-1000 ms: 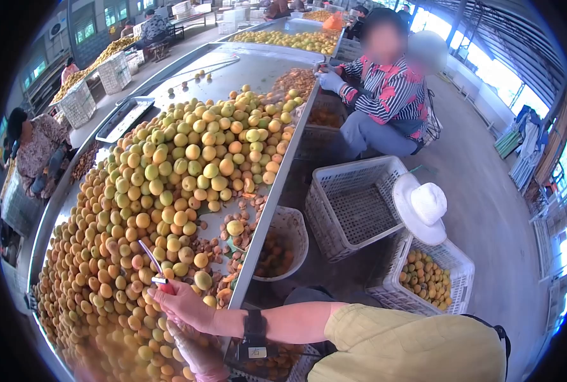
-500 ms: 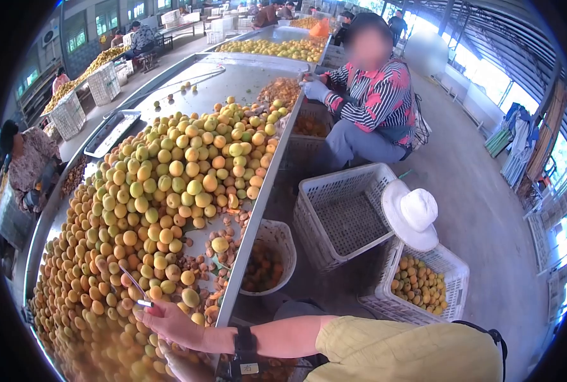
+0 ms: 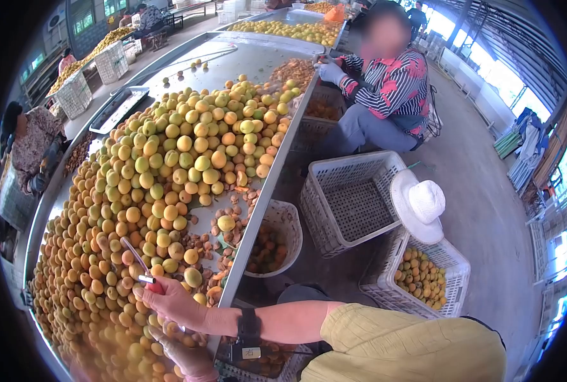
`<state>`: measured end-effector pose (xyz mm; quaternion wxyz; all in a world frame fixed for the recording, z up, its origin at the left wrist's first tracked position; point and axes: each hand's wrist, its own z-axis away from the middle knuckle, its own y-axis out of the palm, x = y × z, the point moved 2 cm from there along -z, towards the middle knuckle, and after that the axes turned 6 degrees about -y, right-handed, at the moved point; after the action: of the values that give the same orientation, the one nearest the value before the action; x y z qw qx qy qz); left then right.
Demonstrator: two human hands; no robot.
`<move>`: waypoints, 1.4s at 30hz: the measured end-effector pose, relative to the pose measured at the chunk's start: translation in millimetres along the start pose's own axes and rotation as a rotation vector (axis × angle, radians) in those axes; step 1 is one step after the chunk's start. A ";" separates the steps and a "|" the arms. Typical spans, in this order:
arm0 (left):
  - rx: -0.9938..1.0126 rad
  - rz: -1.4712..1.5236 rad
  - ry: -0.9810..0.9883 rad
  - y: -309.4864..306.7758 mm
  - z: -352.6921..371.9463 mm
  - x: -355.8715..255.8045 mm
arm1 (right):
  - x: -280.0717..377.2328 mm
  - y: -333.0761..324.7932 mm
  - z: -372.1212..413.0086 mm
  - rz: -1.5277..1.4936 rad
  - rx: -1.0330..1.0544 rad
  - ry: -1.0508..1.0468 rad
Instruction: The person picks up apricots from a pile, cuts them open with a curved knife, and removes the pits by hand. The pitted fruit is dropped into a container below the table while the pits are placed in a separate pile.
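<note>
Right hand: fingers closed around the red handle of a knife, blade pointing up and away over the apricots heaped on the steel table. Left hand: low at the near table edge and blurred, so I cannot tell whether its fingers hold a fruit.

My judgement is that little is done. A small patch of pits and scraps lies by the table edge. The white bucket below it is part filled (contents dim). The heap of whole fruit is very large.
</note>
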<state>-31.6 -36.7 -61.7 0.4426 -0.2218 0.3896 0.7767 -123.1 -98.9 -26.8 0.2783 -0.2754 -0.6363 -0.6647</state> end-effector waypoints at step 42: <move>-0.016 0.092 -0.092 3.0 1.2 -5.7 | 20.8 -3.9 -8.9 -0.035 -0.010 -0.028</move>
<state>-31.2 -39.6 -55.9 0.4221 -0.1716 0.3723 0.8086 -140.5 -108.0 -14.9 0.2562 -0.2748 -0.6415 -0.6688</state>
